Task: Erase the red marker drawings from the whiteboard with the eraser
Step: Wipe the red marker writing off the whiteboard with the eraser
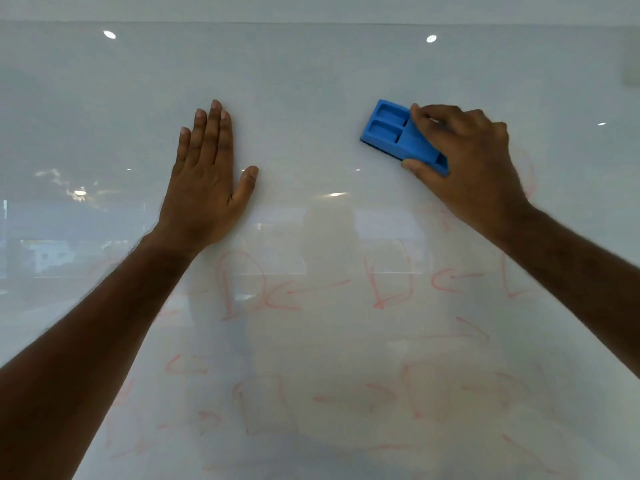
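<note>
A glossy whiteboard [311,81] fills the view. Its upper half looks wiped white, while faint red marker drawings [263,289] of shapes and arrows cover the lower half and continue at the right edge behind my right arm. My right hand [467,157] grips a blue eraser [394,133] by its lower right end, thumb below and fingers on top, pressing it flat on the board at upper right. My left hand [207,174] lies flat on the board left of centre, fingers straight and pointing up, thumb spread out.
The board's top edge [311,22] runs across the top of the view with wall above it. Ceiling lights and a room reflect in the glossy surface. Both forearms reach in from the bottom corners.
</note>
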`<state>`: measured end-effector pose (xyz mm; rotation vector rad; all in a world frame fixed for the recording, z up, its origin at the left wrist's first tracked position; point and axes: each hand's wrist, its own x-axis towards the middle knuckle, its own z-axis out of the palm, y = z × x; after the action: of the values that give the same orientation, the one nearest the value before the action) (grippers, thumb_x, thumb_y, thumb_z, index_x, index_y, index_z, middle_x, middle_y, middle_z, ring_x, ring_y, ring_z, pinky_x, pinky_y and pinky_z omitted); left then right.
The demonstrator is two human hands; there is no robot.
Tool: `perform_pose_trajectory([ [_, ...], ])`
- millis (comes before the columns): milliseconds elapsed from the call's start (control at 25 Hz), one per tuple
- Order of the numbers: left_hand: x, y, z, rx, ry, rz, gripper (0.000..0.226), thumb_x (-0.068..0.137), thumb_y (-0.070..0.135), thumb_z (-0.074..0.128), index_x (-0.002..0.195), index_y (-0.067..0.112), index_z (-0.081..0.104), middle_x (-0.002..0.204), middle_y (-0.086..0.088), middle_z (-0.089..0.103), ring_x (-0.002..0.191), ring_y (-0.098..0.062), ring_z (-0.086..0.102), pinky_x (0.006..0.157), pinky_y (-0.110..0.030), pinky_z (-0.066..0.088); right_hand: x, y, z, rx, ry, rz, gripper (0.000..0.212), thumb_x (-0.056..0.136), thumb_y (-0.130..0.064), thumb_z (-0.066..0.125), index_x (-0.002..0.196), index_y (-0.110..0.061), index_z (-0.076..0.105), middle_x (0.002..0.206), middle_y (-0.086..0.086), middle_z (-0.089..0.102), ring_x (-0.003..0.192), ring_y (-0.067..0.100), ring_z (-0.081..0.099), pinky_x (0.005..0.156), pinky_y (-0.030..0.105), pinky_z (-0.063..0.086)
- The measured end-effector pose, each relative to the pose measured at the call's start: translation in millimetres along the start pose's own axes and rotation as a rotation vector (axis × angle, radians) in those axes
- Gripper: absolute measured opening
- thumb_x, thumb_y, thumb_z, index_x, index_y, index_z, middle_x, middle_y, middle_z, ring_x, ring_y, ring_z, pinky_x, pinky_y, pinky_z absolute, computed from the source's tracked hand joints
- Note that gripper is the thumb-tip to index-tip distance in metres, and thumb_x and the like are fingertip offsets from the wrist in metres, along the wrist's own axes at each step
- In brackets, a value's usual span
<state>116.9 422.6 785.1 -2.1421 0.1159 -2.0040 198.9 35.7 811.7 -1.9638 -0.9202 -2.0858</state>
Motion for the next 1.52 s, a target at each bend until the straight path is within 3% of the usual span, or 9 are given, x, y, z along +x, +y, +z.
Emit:
perform_pose_trajectory([
  [320,1,-3,-1,-0.017,-0.026,0.013,0.084,0.112,0.055,0.027,0.172,0.001,0.005,0.182,-0.017,0.002,0.169,-0.034,0.0,0.136,-0.041,-0.004,-54,0,-5,-0.096,-0.083,-0.203,0.064,0.103,-0.052,0.046,0.158,-0.02,0.04,0.149,0.002,0.052,0.111,0.033,0.056,0.089,0.052,0.042],
  [520,0,-2,-1,-0.02,-0.034,-0.001,0.085,0.111,0.056,0.026,0.173,0.002,0.004,0.182,-0.017,0.001,0.169,-0.034,0.0,0.137,-0.044,-0.001,-35,39,-21,-0.096,-0.057,-0.038,0.065,0.101,-0.054,0.052,0.157,-0.022,0.041,0.149,0.003,0.052,0.117,0.037,0.057,0.093,0.055,0.043],
  [680,0,-1,-3,-0.036,-0.06,-0.022,0.088,0.109,0.06,0.025,0.173,0.003,0.001,0.183,-0.015,-0.002,0.17,-0.032,-0.004,0.136,-0.042,-0.004,5,28,-12,-0.013,-0.041,0.037,0.064,0.099,-0.05,0.06,0.156,-0.025,0.042,0.149,0.0,0.052,0.122,0.036,0.054,0.096,0.052,0.04],
  [880,-4,8,-3,-0.013,-0.078,-0.037,0.093,0.108,0.063,0.026,0.172,0.001,0.001,0.182,-0.019,-0.005,0.168,-0.038,-0.007,0.135,-0.047,-0.005,-29,-20,7,-0.052,0.0,-0.131,0.062,0.098,-0.052,0.055,0.153,-0.024,0.047,0.147,-0.003,0.056,0.111,0.03,0.058,0.089,0.048,0.043],
  [1080,-11,23,-3,-0.004,-0.101,0.014,0.092,0.108,0.062,0.026,0.172,0.0,0.001,0.182,-0.019,-0.005,0.168,-0.037,-0.008,0.136,-0.047,-0.003,-86,6,-3,-0.128,-0.022,-0.29,0.055,0.107,-0.047,0.051,0.153,-0.018,0.048,0.15,-0.001,0.055,0.108,0.028,0.061,0.088,0.047,0.043],
  [1320,1,58,6,0.033,-0.081,0.125,0.088,0.11,0.059,0.026,0.172,-0.001,0.006,0.182,-0.018,-0.001,0.169,-0.038,-0.005,0.136,-0.047,-0.003,-44,54,-22,-0.116,-0.038,-0.05,0.061,0.102,-0.051,0.053,0.156,-0.025,0.043,0.149,-0.001,0.054,0.113,0.033,0.06,0.091,0.05,0.044],
  [1520,32,93,17,0.007,-0.069,0.125,0.088,0.11,0.058,0.025,0.172,-0.001,0.006,0.182,-0.019,-0.001,0.169,-0.038,-0.003,0.136,-0.047,-0.003,-20,27,-8,-0.038,-0.007,-0.003,0.062,0.099,-0.052,0.053,0.155,-0.027,0.045,0.151,-0.005,0.053,0.118,0.03,0.058,0.095,0.049,0.043],
])
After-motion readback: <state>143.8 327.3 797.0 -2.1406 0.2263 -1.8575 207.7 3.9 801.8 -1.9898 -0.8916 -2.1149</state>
